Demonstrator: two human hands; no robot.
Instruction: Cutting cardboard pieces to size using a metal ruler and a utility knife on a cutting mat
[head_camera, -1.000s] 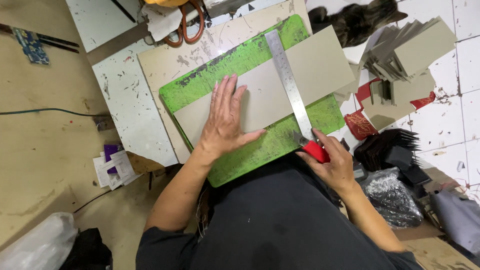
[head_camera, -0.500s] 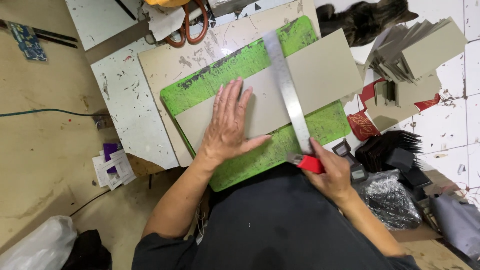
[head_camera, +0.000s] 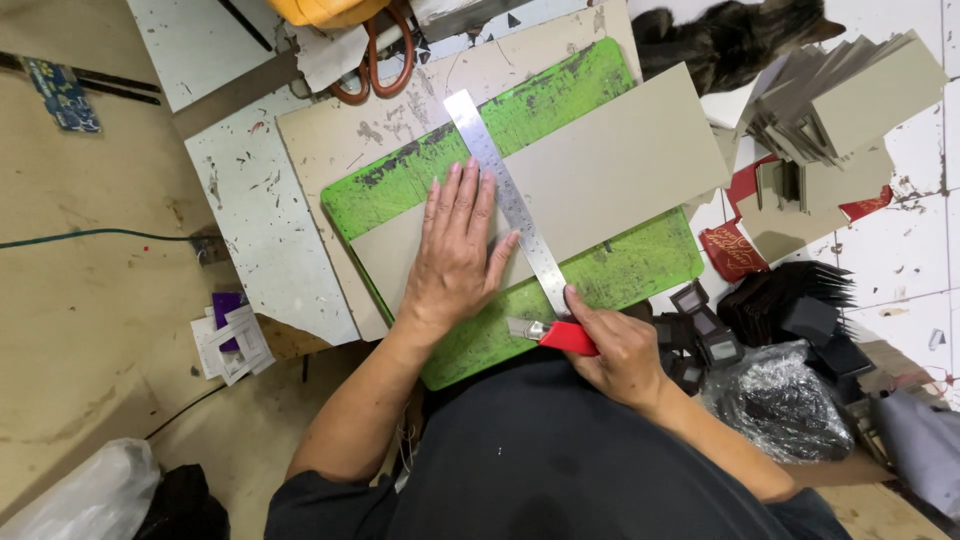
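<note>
The step in hand looks like cutting: the grey card sheet (head_camera: 610, 175) lies on the green cutting mat (head_camera: 640, 270) on the bench. The left hand (head_camera: 455, 250), open and flat, presses card and steel ruler (head_camera: 505, 195). The right hand (head_camera: 620, 350) grips a red utility knife (head_camera: 555, 335) at the ruler's near end.

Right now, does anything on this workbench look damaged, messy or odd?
Yes. The green cutting mat is badly scuffed, its colour worn away to dark patches near the upper left edge. The grey card pieces at the upper right lie in a loose, fanned heap rather than a squared stack.
</note>
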